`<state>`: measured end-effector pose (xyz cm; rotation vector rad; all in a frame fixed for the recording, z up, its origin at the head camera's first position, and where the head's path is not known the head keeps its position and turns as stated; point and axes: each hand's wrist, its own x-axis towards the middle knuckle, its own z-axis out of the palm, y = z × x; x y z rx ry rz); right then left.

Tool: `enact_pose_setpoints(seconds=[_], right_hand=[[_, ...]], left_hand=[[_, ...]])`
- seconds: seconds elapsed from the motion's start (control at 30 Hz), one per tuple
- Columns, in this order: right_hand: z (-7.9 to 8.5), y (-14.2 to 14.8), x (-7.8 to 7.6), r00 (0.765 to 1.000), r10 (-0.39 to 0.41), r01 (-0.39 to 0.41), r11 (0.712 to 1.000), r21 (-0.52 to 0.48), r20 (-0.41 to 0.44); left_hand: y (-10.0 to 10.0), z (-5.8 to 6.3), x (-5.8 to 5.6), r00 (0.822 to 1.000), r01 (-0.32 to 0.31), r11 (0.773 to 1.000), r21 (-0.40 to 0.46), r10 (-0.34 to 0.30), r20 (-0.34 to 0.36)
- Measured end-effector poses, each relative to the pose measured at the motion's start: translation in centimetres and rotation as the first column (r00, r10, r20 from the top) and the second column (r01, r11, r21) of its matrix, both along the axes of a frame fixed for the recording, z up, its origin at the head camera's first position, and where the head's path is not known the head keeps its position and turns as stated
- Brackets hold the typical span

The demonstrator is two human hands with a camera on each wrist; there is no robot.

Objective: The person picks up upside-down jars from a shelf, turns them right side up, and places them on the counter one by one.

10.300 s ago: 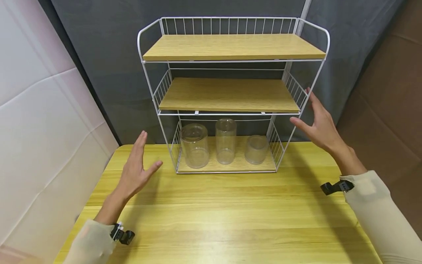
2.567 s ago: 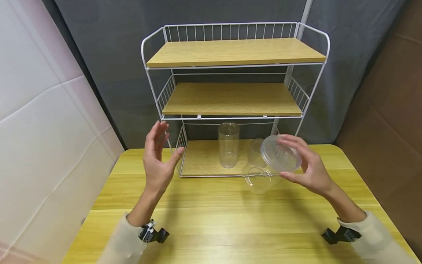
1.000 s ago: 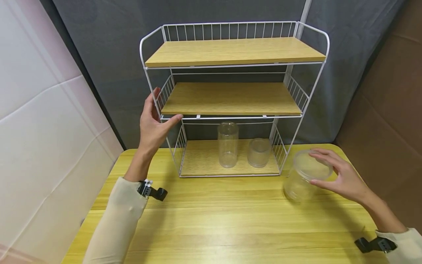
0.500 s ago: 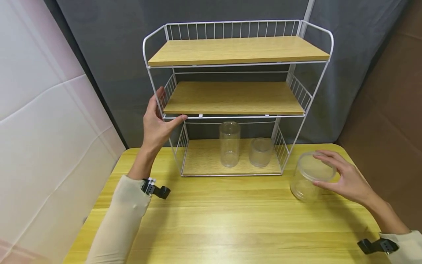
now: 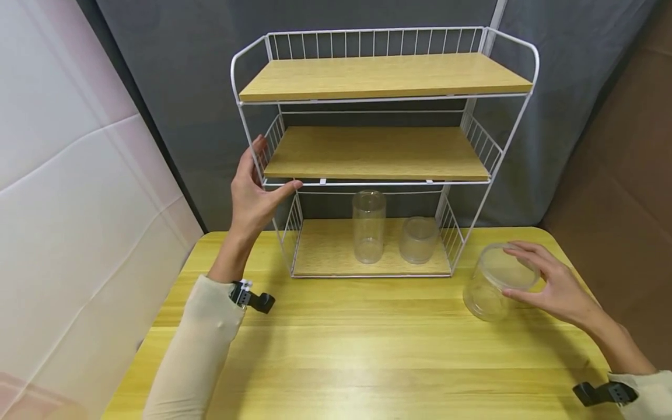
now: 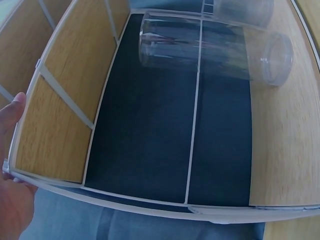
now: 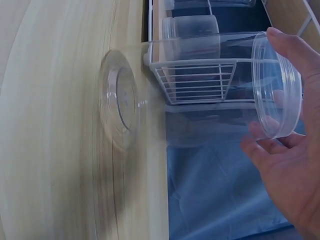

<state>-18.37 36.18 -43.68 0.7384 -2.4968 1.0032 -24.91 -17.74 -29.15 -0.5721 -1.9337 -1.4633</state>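
A three-tier shelf rack (image 5: 378, 153) of white wire with wooden boards stands at the back of the table. At its left side, level with the middle board, my left hand (image 5: 251, 195) grips the frame, fingers behind the post and thumb along the board's front edge. To the right of the rack a large clear jar (image 5: 485, 297) stands upright on the table. My right hand (image 5: 546, 283) holds this jar round its lid (image 7: 280, 87), thumb and fingers on opposite sides. The bottom board carries a tall narrow clear jar (image 5: 369, 233) and a short clear jar (image 5: 418, 240).
The wooden table (image 5: 336, 350) stretches in front of the rack. A grey curtain (image 5: 173, 105) hangs close behind it. A white panel (image 5: 79, 192) borders the left side and a brown panel (image 5: 614, 175) the right.
The large jar, first at the left of the bottom board, was carried out by my right hand to the table at the right. My left hand has taken hold of the rack. Little differs lately.
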Motion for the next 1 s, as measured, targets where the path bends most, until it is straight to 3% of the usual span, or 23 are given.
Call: enact_pose_setpoints(seconds=[0.2,0.4,0.5,0.73,0.87,1.0], right_hand=[[0.4,0.2,0.1,1.0,-0.009,0.009,1.0,0.02,-0.003],[2.0,-0.4,0.3,0.992,-0.04,0.045,0.998,0.045,-0.118],[2.9,-1.3,0.5,0.984,-0.014,0.018,1.0,0.016,-0.179],[4.9,-5.7,1.0,0.974,0.09,-0.091,0.996,0.005,-0.21],[5.2,-8.8,0.5,0.973,0.101,-0.098,0.995,0.024,-0.208],[5.0,-11.3,0.0,0.985,0.059,-0.057,0.998,0.014,-0.162]], left_hand=[[0.0,-0.3,-0.5,1.0,0.012,1.0,0.017,-0.012,-0.008],[0.0,-0.4,-0.8,1.0,0.005,1.0,0.002,-0.005,-0.031],[0.1,-0.3,-0.6,0.999,-0.001,1.0,-0.007,0.0,-0.041],[-0.1,-0.1,-0.6,0.997,0.007,1.0,-0.012,-0.008,-0.077],[-0.3,-0.5,-0.6,0.997,0.002,1.0,-0.006,-0.002,-0.074],[-0.7,-1.4,-1.6,0.997,0.003,1.0,-0.009,-0.004,-0.076]])
